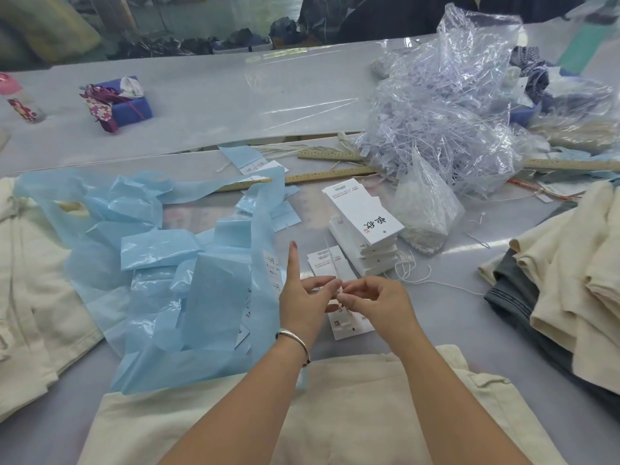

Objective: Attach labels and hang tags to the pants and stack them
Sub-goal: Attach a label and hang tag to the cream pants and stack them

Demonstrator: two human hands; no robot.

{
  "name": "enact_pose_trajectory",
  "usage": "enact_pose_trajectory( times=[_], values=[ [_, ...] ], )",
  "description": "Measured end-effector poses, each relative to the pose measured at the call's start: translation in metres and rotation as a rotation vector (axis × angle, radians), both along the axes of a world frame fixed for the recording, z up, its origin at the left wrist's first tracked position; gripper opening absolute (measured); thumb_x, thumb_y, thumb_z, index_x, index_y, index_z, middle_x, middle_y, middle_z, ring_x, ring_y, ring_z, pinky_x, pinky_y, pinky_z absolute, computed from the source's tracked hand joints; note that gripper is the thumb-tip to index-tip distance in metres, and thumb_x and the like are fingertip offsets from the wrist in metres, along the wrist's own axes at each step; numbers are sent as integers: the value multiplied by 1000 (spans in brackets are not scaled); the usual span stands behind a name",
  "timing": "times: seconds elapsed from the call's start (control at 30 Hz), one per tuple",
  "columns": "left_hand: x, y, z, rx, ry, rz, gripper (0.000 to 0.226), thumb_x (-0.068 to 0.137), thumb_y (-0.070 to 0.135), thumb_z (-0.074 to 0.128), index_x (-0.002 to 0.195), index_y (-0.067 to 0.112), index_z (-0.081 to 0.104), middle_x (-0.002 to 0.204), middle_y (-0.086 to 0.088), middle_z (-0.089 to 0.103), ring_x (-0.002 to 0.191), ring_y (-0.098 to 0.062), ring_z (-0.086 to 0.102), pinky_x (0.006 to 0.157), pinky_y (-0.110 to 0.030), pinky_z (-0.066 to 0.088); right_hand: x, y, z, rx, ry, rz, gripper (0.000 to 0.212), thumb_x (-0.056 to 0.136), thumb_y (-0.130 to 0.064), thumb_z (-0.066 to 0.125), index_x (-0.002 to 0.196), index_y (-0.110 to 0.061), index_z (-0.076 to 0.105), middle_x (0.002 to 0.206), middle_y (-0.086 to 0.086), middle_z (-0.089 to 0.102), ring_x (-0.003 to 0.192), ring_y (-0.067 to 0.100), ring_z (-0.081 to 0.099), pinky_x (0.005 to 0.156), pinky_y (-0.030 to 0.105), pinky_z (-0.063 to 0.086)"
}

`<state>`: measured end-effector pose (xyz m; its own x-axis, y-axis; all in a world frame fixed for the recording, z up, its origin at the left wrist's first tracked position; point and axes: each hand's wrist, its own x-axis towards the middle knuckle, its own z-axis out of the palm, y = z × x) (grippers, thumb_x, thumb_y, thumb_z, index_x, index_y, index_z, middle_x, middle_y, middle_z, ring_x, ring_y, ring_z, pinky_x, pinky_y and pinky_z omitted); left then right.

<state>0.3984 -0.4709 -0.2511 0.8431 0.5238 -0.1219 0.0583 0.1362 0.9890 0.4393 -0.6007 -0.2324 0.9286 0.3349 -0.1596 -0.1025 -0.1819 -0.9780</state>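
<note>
Cream pants (pixel 335 407) lie flat at the near edge under my forearms. Above them my left hand (pixel 303 293) and my right hand (pixel 372 302) meet fingertip to fingertip, both pinching a thin white string (pixel 339 288). My left index finger points up. Under my hands lie loose white hang tags (pixel 349 322). A stack of white hang tags (pixel 365 226) with black characters stands just beyond. A blue bag of blue labels (pixel 188 263) spreads to the left.
Folded cream and grey pants (pixel 563 290) are stacked at the right; more cream pants (pixel 30 280) lie at the left. A clear bag of plastic strings (pixel 443 122) sits at the back right, with wooden rulers (pixel 328 176) beside it. A purple box (pixel 124 102) stands far left.
</note>
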Motion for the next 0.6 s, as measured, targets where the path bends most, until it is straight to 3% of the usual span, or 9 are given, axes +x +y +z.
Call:
enact_pose_trajectory(
  times=[0.13, 0.2, 0.33, 0.43, 0.5, 0.6],
  values=[
    [0, 0, 0, 68, 32, -3, 104, 79, 6, 77, 148, 51, 15, 79, 7, 73, 72, -13, 72, 58, -28, 58, 3, -3, -1, 31, 63, 22, 8, 77, -3, 77, 76, -11, 74, 82, 5, 75, 75, 15, 70, 66, 22, 53],
    [-2, 1, 3, 156, 63, -20, 104, 79, 8, 77, 148, 52, 13, 80, 7, 72, 74, -12, 71, 61, -29, 60, 4, -4, -2, -45, 25, -54, 16, 79, -2, 72, 71, -15, 73, 83, 0, 75, 74, 14, 68, 67, 23, 54],
    [-4, -1, 16, 498, 71, 30, 100, 78, 15, 77, 149, 46, 14, 93, 12, 61, 78, -4, 64, 68, -12, 51, -5, 1, 4, -386, -465, -415, 11, 74, -1, 70, 69, -11, 68, 78, -2, 71, 71, 17, 64, 65, 27, 48],
    [-8, -5, 32, 504, -10, 77, 89, 83, 28, 74, 151, 38, 17, 77, 10, 65, 73, -2, 64, 67, -8, 46, -15, 3, 14, -487, -812, -570, 13, 68, 2, 73, 65, -8, 66, 78, 2, 70, 71, 24, 63, 61, 24, 44],
    [-11, -7, 46, 373, -13, 45, 91, 84, 34, 73, 152, 35, 12, 73, 8, 71, 70, -4, 69, 72, -16, 53, -23, 4, 22, -496, -992, -559, 12, 68, 1, 72, 64, -8, 66, 80, 4, 71, 77, 27, 62, 65, 28, 49],
    [-21, -7, 63, 227, 24, 50, 101, 80, 27, 77, 152, 34, 7, 78, 5, 74, 73, -11, 72, 78, -42, 59, -49, 9, 29, -504, -1143, -484, 11, 71, -4, 68, 62, -8, 66, 89, 7, 70, 87, 28, 57, 71, 37, 48]
  ],
)
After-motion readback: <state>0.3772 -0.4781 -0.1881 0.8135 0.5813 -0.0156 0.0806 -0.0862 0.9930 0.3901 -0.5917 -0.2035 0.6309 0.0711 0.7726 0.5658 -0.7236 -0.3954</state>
